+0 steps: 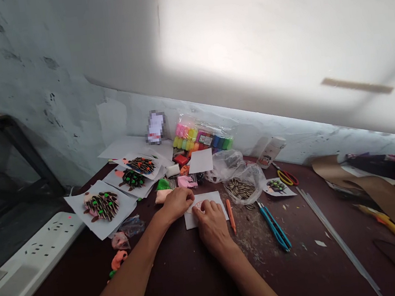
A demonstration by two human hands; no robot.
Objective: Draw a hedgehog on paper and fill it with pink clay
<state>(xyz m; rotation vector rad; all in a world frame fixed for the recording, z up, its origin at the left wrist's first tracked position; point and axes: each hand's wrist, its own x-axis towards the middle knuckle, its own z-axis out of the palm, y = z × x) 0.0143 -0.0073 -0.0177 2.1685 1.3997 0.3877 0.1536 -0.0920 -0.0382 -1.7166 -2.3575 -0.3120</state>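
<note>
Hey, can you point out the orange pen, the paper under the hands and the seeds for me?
Orange pen (231,216): head view, middle of its barrel.
Paper (191,221): head view, bare lower left corner.
Seeds (239,189): head view, middle of the pile.

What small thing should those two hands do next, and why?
Perhaps press the right hand down lightly to steady the white paper, since its fingers are at the orange outline there, and the left hand reaches over the same sheet.
</note>
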